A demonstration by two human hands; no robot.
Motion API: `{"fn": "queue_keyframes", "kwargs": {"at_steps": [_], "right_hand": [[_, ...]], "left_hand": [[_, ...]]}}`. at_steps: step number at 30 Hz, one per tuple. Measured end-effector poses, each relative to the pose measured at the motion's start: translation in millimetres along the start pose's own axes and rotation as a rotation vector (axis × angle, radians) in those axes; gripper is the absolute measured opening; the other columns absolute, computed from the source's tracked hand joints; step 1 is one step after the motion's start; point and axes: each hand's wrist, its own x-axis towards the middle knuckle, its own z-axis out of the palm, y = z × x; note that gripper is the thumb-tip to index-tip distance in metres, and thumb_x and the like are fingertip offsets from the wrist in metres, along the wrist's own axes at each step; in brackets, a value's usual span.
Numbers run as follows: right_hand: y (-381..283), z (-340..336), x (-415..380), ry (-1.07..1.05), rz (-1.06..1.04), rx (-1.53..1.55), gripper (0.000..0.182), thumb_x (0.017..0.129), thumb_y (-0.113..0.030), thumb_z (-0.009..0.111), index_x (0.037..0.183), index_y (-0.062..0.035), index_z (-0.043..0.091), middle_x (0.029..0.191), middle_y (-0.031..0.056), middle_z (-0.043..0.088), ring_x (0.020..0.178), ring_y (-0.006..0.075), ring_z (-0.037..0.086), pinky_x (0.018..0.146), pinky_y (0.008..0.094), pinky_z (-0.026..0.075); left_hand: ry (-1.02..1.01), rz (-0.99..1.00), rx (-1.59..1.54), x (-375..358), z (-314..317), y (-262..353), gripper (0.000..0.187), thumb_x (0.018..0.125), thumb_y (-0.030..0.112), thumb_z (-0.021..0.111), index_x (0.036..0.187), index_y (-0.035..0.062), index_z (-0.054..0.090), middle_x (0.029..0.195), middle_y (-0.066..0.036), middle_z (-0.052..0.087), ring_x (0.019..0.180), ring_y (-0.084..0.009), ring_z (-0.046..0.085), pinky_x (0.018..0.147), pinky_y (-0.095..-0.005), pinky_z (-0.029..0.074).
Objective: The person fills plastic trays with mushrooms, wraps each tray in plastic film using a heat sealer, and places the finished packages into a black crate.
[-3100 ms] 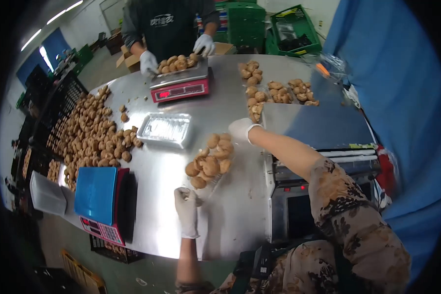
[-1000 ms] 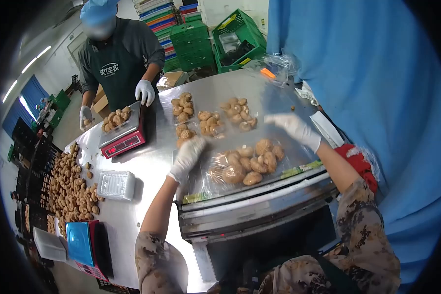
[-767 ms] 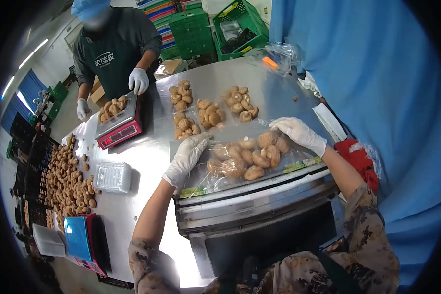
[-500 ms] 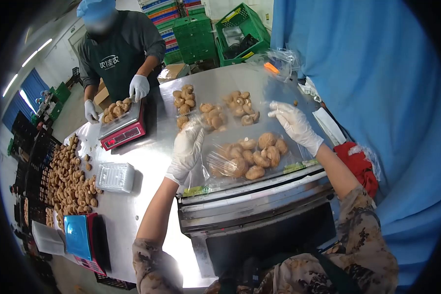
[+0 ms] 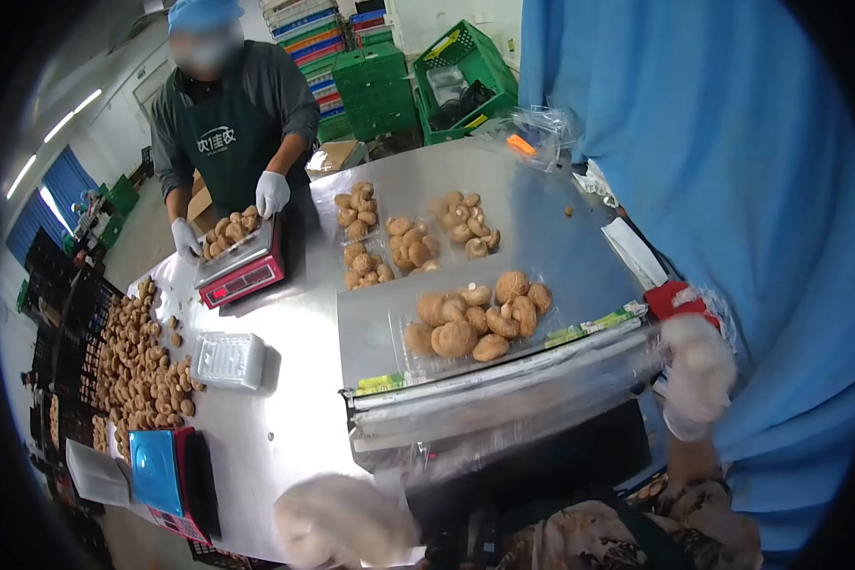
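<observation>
A clear tray of brown mushrooms (image 5: 475, 318) rests on the steel plate of the wrapping machine (image 5: 370, 328). My gloved left hand (image 5: 337, 522) is low at the bottom edge, blurred by motion. My gloved right hand (image 5: 698, 375) is at the machine's right front corner, also blurred. A band of clear cling film (image 5: 503, 389) stretches across the machine's front between the two hands, and each hand seems closed on one end of it. Neither hand touches the tray.
Several filled mushroom trays (image 5: 408, 242) lie beyond the machine. A co-worker's gloved hands load mushrooms on a red scale (image 5: 242, 271). Loose mushrooms (image 5: 138, 361) pile at the left, near an empty tray (image 5: 228, 359) and a blue-topped scale (image 5: 166, 470). A blue curtain (image 5: 731, 190) hangs on the right.
Both hands have left the far side of the mushroom tray and pulled back towards my body. The film that was draped over the tray now stretches along the machine's front.
</observation>
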Motion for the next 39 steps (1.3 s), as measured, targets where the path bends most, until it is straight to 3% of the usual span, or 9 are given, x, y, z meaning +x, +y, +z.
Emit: {"fn": "queue_keyframes", "kwargs": {"at_steps": [2,3,6,10,16,27,30,32,39], "right_hand": [[2,-17,-21,0.09,0.048,0.801,0.023,0.086,-0.02,0.049,0.078,-0.0012,0.06,0.084,0.0189,0.062,0.064,0.0318,0.059,0.06,0.04,0.048],[18,-38,-11,-0.308,-0.091,1.056,0.023,0.087,-0.02,0.049,0.08,-0.0025,0.063,0.087,0.0185,0.063,0.068,0.0307,0.061,0.062,0.0388,0.049],[14,-52,5,-0.636,-0.188,1.342,0.021,0.088,-0.017,0.049,0.092,-0.0066,0.068,0.101,0.0147,0.066,0.084,0.0227,0.066,0.073,0.0337,0.051],[19,-56,14,-0.859,-0.157,1.329,0.021,0.088,-0.016,0.049,0.092,-0.0068,0.068,0.101,0.0143,0.066,0.084,0.0223,0.066,0.074,0.0335,0.051],[35,-54,9,-0.796,0.06,1.393,0.021,0.089,-0.016,0.049,0.092,-0.0071,0.068,0.101,0.0137,0.066,0.085,0.0217,0.066,0.075,0.0331,0.05],[-1,-84,2,-0.784,0.053,1.329,0.021,0.089,-0.016,0.049,0.092,-0.0076,0.068,0.102,0.0127,0.066,0.086,0.0206,0.065,0.076,0.0324,0.05],[-8,-89,-1,-0.776,0.056,1.309,0.021,0.089,-0.016,0.049,0.092,-0.0077,0.068,0.103,0.0124,0.066,0.087,0.0203,0.065,0.076,0.0323,0.05],[-10,-93,-3,-0.768,0.066,1.292,0.021,0.089,-0.016,0.049,0.092,-0.0078,0.068,0.103,0.0122,0.066,0.087,0.0201,0.065,0.077,0.0321,0.05],[-10,-95,-3,-0.763,0.072,1.29,0.02,0.089,-0.015,0.049,0.092,-0.0082,0.068,0.103,0.0115,0.066,0.088,0.0193,0.065,0.077,0.0317,0.049]], "left_hand": [[-0.1,-0.097,-0.058,-22,6,1,0.024,0.088,0.007,0.042,0.104,0.0011,0.059,0.116,-0.021,0.059,0.115,-0.0338,0.053,0.099,-0.0443,0.039],[-0.142,-0.141,-0.08,-32,8,0,0.025,0.088,0.008,0.043,0.105,0.0012,0.059,0.116,-0.021,0.059,0.115,-0.0335,0.053,0.099,-0.044,0.039],[-0.252,-0.266,-0.134,-54,16,-2,0.026,0.088,0.011,0.044,0.108,0.0015,0.058,0.117,-0.02,0.059,0.114,-0.0325,0.053,0.099,-0.043,0.039],[-0.355,-0.345,-0.173,-75,25,-6,0.028,0.089,0.014,0.045,0.112,0.0019,0.056,0.118,-0.018,0.058,0.114,-0.0312,0.053,0.099,-0.0417,0.039],[-0.409,-0.364,-0.229,-58,26,-29,0.034,0.089,0.02,0.048,0.117,0.0025,0.054,0.119,-0.016,0.058,0.114,-0.0292,0.054,0.099,-0.0398,0.039],[-0.209,0.065,-0.083,107,38,-115,0.045,0.091,0.03,0.052,0.127,0.0036,0.05,0.122,-0.013,0.057,0.113,-0.0255,0.054,0.099,-0.0363,0.039],[-0.423,-0.032,-0.27,129,69,-141,0.047,0.088,0.031,0.059,0.127,0.0047,0.051,0.123,-0.012,0.056,0.114,-0.023,0.053,0.1,-0.0322,0.037],[-0.503,-0.484,-0.385,129,92,-161,0.044,0.086,0.027,0.065,0.123,0.0046,0.055,0.125,-0.012,0.055,0.115,-0.0213,0.052,0.101,-0.0307,0.036],[-0.255,-0.405,-0.448,125,103,-172,0.033,0.083,0.021,0.068,0.107,-0.0001,0.061,0.116,-0.007,0.061,0.106,-0.0151,0.055,0.096,-0.0282,0.039]]}}
